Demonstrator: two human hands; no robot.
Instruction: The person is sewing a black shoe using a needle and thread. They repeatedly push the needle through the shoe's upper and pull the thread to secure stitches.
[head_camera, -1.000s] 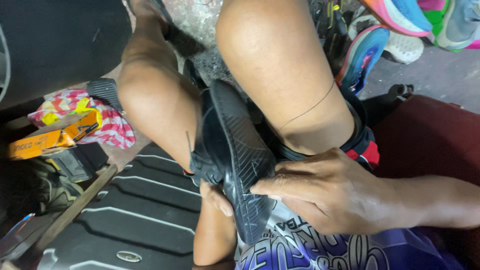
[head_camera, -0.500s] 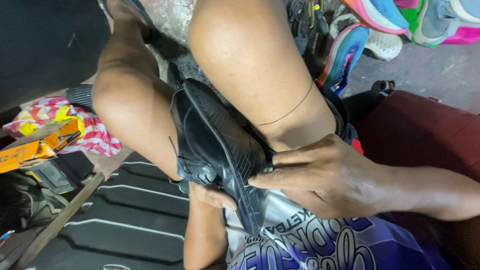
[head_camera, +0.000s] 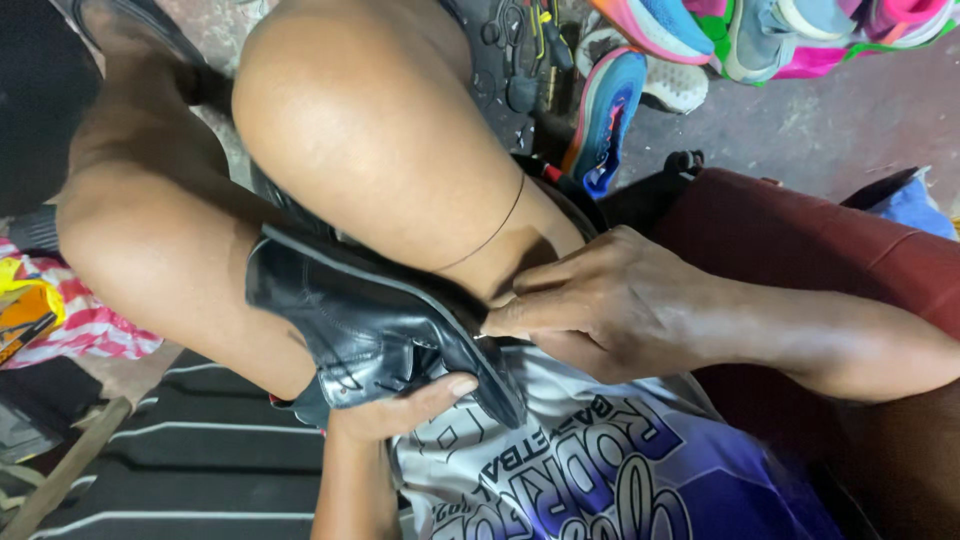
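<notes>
A black leather shoe (head_camera: 350, 325) lies wedged between my two bare knees, sole edge turned toward my lap. My left hand (head_camera: 395, 408) comes up from below and grips the shoe's underside, thumb pressed on the leather. My right hand (head_camera: 600, 305) reaches in from the right, its fingertips pinched at the shoe's upper edge next to my right knee. A thin dark thread (head_camera: 490, 232) runs across my right knee toward those fingers. What the fingertips pinch is too small to see.
Colourful sports shoes (head_camera: 640, 70) lie on the concrete floor at the top. Metal tools (head_camera: 525, 50) sit beside them. A dark red seat (head_camera: 800, 250) is at the right. A black striped mat (head_camera: 200, 470) and a red-patterned cloth (head_camera: 70, 325) lie at the lower left.
The shoe has turned from standing on edge to lying flatter between the knees. My right hand has moved up from the sole to the upper edge. The view has moved in closer.
</notes>
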